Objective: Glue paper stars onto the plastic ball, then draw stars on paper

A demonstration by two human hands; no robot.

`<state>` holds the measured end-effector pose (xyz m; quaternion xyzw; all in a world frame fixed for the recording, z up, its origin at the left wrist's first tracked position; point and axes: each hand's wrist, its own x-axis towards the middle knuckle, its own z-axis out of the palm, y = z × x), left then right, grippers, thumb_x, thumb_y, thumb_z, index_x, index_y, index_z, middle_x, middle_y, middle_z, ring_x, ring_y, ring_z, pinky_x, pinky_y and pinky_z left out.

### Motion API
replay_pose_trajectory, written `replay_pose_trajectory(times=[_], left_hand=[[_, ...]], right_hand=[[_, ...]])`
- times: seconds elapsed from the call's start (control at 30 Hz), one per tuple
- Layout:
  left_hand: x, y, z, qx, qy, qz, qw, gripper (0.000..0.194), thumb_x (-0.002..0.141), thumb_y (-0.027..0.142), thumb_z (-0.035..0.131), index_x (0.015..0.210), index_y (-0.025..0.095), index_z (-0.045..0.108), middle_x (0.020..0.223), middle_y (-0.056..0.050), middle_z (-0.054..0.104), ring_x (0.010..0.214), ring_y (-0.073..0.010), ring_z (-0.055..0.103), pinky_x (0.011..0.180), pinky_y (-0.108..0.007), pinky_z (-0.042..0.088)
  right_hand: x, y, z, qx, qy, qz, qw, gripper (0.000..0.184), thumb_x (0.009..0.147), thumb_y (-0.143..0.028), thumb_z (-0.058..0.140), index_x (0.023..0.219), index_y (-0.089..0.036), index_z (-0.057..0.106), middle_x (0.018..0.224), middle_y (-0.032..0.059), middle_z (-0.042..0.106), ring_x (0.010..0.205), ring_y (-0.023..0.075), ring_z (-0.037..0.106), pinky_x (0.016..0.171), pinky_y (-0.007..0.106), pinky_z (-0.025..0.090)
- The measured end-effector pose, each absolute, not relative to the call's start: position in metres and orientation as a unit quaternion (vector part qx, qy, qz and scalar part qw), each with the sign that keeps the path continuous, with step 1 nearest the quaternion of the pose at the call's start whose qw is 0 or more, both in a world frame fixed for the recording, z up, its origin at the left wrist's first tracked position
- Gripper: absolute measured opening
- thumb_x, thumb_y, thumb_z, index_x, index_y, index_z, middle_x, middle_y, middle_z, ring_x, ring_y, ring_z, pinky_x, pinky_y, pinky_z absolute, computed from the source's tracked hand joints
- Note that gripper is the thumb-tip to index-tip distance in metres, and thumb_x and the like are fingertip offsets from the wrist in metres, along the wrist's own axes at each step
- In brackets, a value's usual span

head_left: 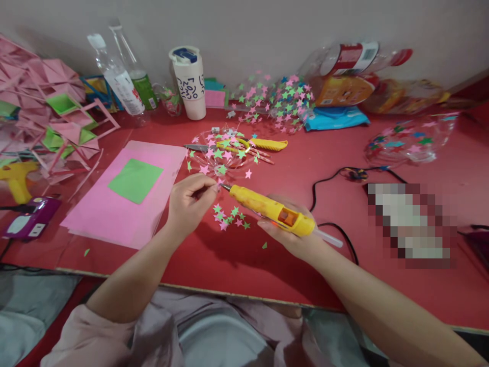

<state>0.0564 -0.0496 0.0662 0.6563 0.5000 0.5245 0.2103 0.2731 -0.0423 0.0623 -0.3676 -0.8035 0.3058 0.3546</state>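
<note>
My right hand (292, 232) is wrapped round a yellow hot glue gun (263, 204), with a clear glue stick (329, 238) poking out of its back end. The gun's metal nozzle (225, 187) points left, at the fingertips of my left hand (193, 204). Those fingers pinch a small pink paper star (219, 184), mostly covered by them. Just beyond stands a clear plastic piece with curved strips (219, 168), dotted with pink and green stars. Below the nozzle lies a loose cluster of paper stars (229, 218) on the red table (214, 260).
Pink paper sheets (103, 219) with a green square (136, 181) lie left. Behind are scissors (196, 147), a yellow cutter (269, 145), a white tumbler (190, 84), bottles (116, 76) and star-covered pieces (292, 104). A black cord (314, 191) runs right, near a pixelated object (410, 221).
</note>
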Motion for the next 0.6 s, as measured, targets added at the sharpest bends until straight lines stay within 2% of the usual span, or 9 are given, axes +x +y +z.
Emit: replay_pose_trajectory(times=[0.17, 0.6], left_hand=[[0.0563, -0.0499, 0.0653, 0.656, 0.501, 0.523, 0.211, 0.018, 0.077, 0.012, 0.053, 0.061, 0.020, 0.055, 0.058, 0.003, 0.052, 0.057, -0.0100, 0.045, 0.054, -0.022, 0.036], [0.0564, -0.0499, 0.0657, 0.663, 0.504, 0.518, 0.196, 0.018, 0.078, 0.013, 0.052, 0.062, 0.020, 0.054, 0.059, 0.003, 0.053, 0.057, -0.0105, 0.046, 0.054, -0.023, 0.037]], right_hand=[[0.2733, -0.0403, 0.0591, -0.356, -0.808, 0.299, 0.363, 0.038, 0.086, -0.055, 0.054, 0.066, -0.024, 0.047, 0.062, 0.0000, 0.051, 0.055, 0.0152, 0.050, 0.052, 0.031, 0.040], [0.2733, -0.0439, 0.0631, -0.376, -0.798, 0.316, 0.349, 0.034, 0.085, -0.053, 0.056, 0.070, -0.024, 0.052, 0.066, 0.0011, 0.054, 0.059, 0.0169, 0.053, 0.057, 0.032, 0.043]])
